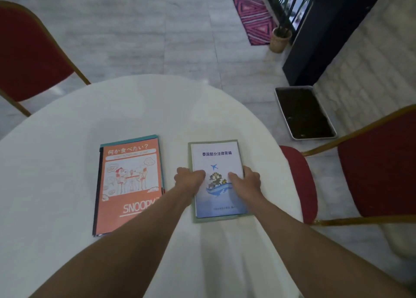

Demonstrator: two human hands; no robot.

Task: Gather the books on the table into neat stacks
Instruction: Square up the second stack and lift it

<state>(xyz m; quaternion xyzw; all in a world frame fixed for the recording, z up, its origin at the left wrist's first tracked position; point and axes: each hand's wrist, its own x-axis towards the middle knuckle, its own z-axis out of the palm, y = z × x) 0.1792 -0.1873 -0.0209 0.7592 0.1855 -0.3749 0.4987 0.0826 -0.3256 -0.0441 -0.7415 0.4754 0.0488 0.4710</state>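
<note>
Two stacks lie on the round white table (67, 153). On the left, an orange Snoopy book (130, 185) tops a pile with teal and dark edges showing beneath it. On the right, a white-and-blue booklet (216, 158) with an airplane and whale picture rests on a slightly larger grey-green book (216, 218). My left hand (189, 180) grips that right stack at its left edge, thumb on the cover. My right hand (246, 180) holds its right edge, fingers curled on the cover.
Red chairs with gold frames stand at the far left (29, 56) and at the right (378, 167). On the floor beyond lie a metal tray of dark soil (304, 113), a potted plant (280, 39) and a pink patterned mat (254, 18).
</note>
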